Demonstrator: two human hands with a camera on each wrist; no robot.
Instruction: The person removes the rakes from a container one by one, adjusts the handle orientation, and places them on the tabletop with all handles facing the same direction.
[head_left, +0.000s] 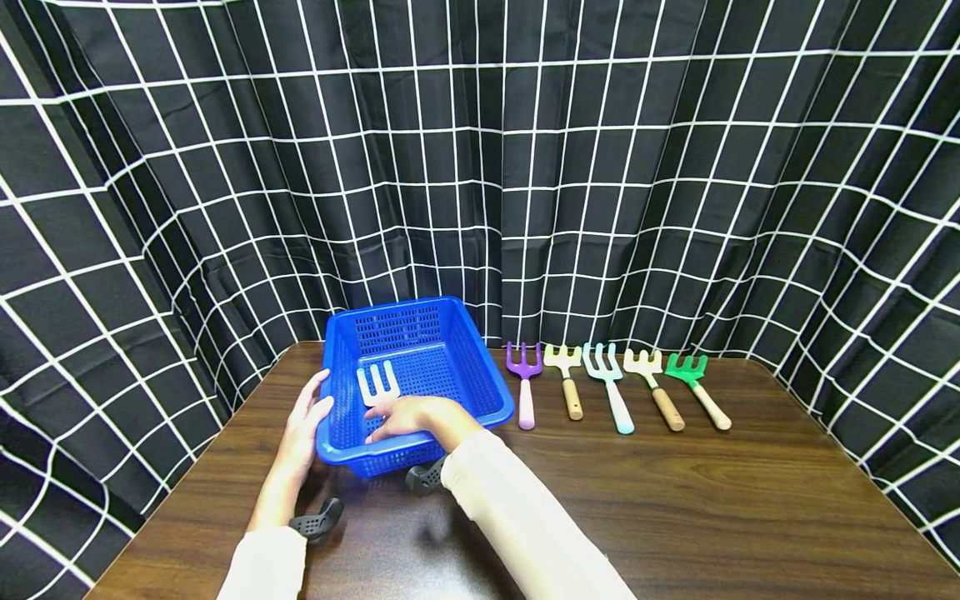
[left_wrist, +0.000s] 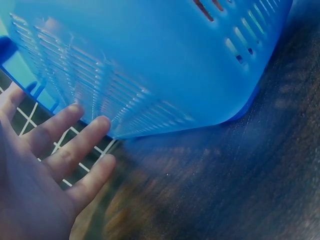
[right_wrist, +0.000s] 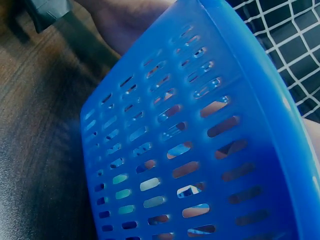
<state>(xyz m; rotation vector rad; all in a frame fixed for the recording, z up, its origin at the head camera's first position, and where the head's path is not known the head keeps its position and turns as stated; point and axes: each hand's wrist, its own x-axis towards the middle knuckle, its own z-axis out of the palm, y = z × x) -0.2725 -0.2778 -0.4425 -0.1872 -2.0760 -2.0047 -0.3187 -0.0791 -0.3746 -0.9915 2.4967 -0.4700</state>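
A blue plastic basket (head_left: pixel 427 450) with slotted walls stands at the left of the table in the head view. My left hand (head_left: pixel 302 429) is at its left side, touching the rim. The left wrist view shows the left fingers (left_wrist: pixel 80 150) spread and fairly straight against the outer wall. Inside the basket lies a cream-white hand fork (head_left: pixel 380 385), tines pointing away from me. My right hand (head_left: pixel 412 417) reaches over the near rim and holds the fork near its handle, which the hand hides. The basket wall mostly blocks the right hand in the right wrist view.
Several hand forks stand in a row right of the basket: purple (head_left: pixel 524 367), pale yellow with wooden handle (head_left: pixel 573 396), mint (head_left: pixel 615 396), another pale yellow (head_left: pixel 660 396) and green (head_left: pixel 697 383). A black gridded curtain (head_left: pixel 585 167) hangs behind the wooden table (head_left: pixel 637 500).
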